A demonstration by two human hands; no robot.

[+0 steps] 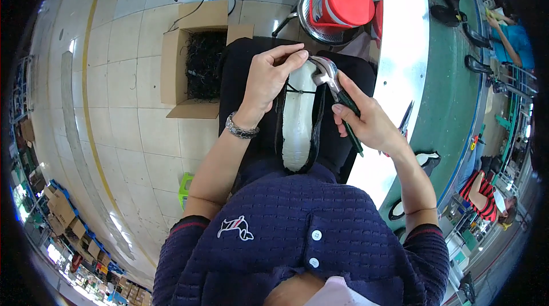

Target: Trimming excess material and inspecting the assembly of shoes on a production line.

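An unsoled shoe [298, 128] rests sole side up between my thighs, its white bottom framed by a dark upper, with a dark cord across it. At its far end, my left hand [272, 77] is closed, thumb and fingers pinching the upper's edge. My right hand [366, 120] is wrapped round the dark green handles of metal-headed pincers [327, 74]. The curved head of the pincers lies at the far right edge of the shoe, close to my left fingertips. Whether its jaws grip the upper is too small to tell.
An open cardboard box [174, 71] with black scraps stands left of my legs. Beyond my knees, a red-lidded bucket [349, 4] sits on a round metal stool [326, 34]. A metal bench [403, 48] runs along my right, beside a green conveyor [452, 94] carrying dark shoes. Other people are farther right.
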